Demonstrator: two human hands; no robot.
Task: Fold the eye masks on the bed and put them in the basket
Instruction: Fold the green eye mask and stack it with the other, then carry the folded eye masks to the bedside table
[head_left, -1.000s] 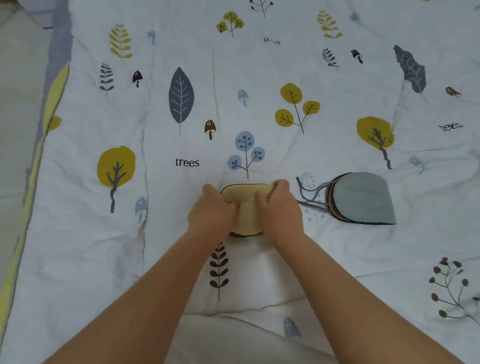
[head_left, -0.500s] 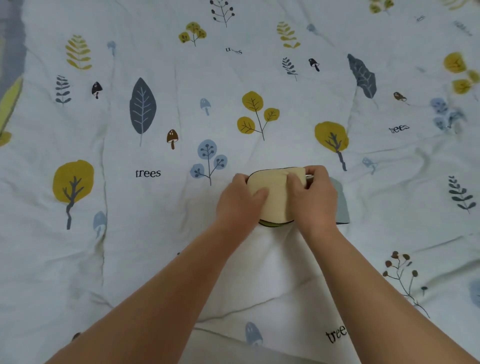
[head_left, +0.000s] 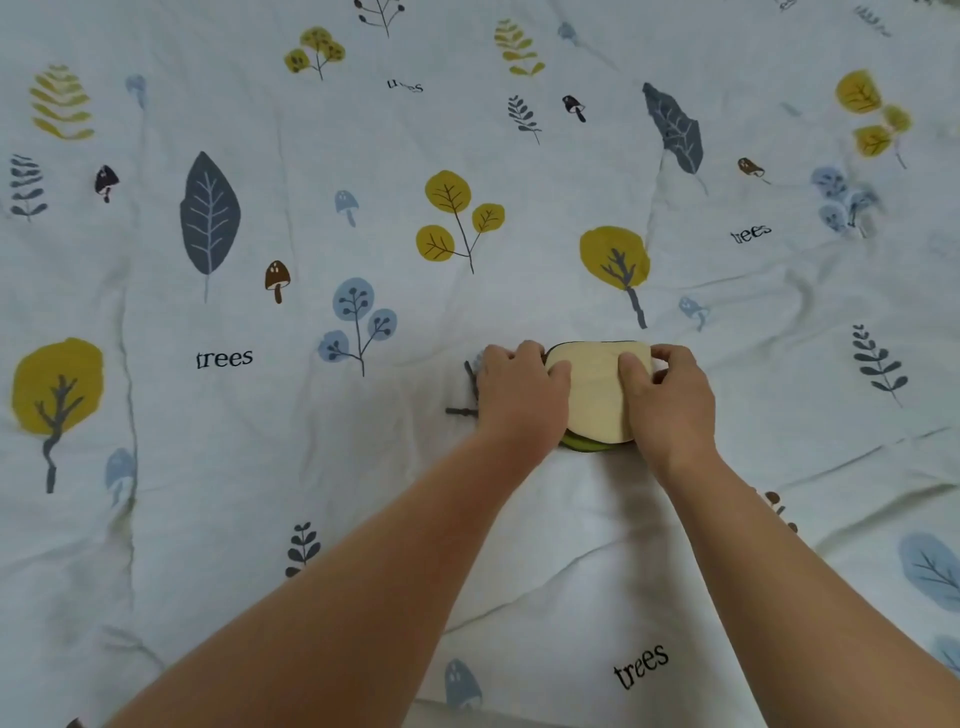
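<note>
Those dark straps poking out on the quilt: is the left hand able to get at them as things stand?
Probably yes. The dark straps lie right beside the left hand, nothing covering their ends, though that hand and the right hand are pressing the cream eye mask.

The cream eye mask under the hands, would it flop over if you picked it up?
Probably floppy: the cream eye mask is folded soft cloth, so it may spring open unless both the left hand and right hand pinch it. It looks thin, likely light.

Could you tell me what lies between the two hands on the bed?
In the head view, the folded cream eye mask lies between the left hand and right hand.
</note>
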